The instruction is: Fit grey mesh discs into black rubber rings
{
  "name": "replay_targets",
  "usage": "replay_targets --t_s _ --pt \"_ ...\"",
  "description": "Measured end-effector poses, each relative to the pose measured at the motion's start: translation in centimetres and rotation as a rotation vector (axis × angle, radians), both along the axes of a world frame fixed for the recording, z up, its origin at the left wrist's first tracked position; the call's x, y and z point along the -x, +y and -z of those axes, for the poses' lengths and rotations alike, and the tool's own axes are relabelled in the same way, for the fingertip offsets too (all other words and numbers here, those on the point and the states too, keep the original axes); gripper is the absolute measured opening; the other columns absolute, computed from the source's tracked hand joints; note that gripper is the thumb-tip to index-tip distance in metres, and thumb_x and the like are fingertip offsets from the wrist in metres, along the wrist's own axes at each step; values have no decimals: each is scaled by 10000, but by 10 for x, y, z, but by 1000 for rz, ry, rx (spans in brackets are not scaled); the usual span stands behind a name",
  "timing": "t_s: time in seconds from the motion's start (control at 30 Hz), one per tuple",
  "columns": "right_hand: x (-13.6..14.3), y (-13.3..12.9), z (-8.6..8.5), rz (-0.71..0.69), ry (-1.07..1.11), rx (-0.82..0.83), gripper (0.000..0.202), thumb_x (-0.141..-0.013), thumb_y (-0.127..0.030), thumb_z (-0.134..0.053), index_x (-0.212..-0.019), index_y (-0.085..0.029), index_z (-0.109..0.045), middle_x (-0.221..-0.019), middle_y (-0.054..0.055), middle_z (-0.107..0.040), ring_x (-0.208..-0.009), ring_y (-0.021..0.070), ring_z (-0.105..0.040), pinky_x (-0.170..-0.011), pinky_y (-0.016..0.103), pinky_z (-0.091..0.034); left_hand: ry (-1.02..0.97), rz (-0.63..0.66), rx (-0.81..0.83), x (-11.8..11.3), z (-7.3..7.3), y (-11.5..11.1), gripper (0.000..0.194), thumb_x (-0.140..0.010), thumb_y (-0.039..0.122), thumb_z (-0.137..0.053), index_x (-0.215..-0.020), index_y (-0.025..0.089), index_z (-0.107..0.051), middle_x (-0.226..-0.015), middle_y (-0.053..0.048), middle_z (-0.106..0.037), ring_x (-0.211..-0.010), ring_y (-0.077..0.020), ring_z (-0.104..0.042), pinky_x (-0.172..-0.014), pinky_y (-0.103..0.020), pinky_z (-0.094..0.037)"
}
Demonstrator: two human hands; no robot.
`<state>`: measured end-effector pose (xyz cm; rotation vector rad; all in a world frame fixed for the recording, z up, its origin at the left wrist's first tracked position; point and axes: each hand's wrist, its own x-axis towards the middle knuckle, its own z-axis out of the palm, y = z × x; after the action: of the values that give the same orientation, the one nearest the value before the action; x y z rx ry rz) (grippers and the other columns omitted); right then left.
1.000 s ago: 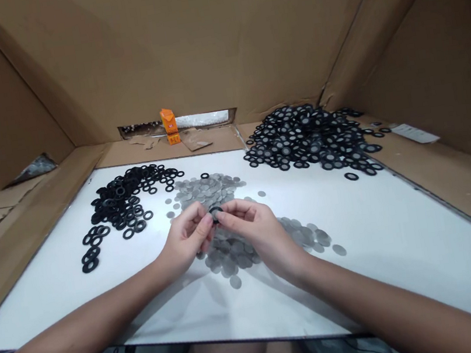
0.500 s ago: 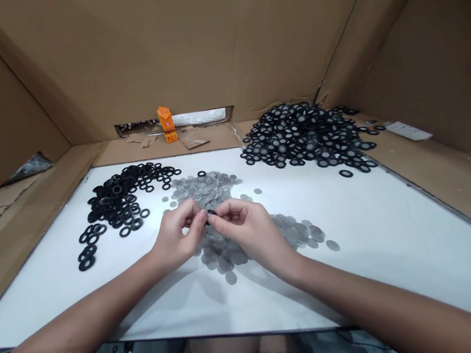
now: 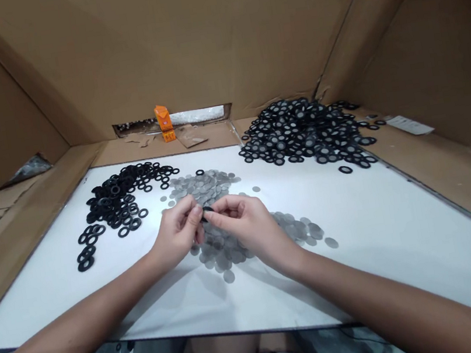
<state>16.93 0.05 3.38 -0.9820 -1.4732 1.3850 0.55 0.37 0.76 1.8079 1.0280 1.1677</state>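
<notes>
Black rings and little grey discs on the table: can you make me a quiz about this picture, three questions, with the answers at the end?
1. True or false: the left hand and right hand pinch the same black ring.
2. What colour is the carton at the back? a) blue b) orange c) green
3. Fill the gap: many centres in the right-hand ring pile are ____, like the loose discs.

Key: 1 true; 2 b; 3 grey.

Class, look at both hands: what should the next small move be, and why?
Probably a gentle press around the black ring: the left hand and right hand pinch it between them, and the far-right ring pile shows many grey centres. Whether this one has one is hidden.
</notes>
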Motion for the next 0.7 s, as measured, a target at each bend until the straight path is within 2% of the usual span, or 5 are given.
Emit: replay_targets --t_s 0.17,0.33,0.57,0.7 --pt "0 0 2 -7 21 23 162 -788 -299 -664 -685 -177 -637 -668 7 -646 -624 130 -574 -576 251 -425 -52 77 69 4 7 3 355 -947 453 -437 -697 203 -400 -484 39 -512 -431 -101 -473 -448 -227 -347" --pt "-2 2 4 16 35 79 164 -754 -313 -697 -688 -168 -658 -678 9 -628 -613 124 -545 -568 256 -410 -62 162 147 5 6 4 370 -944 485 -425 -708 205 -370 -453 68 -455 -378 -81 -445 -398 -206 -292" --pt "-6 8 3 -37 -28 105 244 -710 -386 -746 -687 -161 -654 -638 -13 -574 -564 105 -471 -522 247 -340 -93 31 163 -2 1 -1 386 -927 502 -452 -691 208 -369 -404 78 -424 -351 -72 -387 -393 -205 -277" --pt "-7 9 5 0 9 136 243 -699 -387 -751 -683 -161 -662 -658 -1 -599 -591 116 -503 -539 250 -366 -112 103 195 -1 3 -1 377 -931 508 -436 -712 211 -361 -404 85 -426 -341 -74 -389 -387 -198 -276"
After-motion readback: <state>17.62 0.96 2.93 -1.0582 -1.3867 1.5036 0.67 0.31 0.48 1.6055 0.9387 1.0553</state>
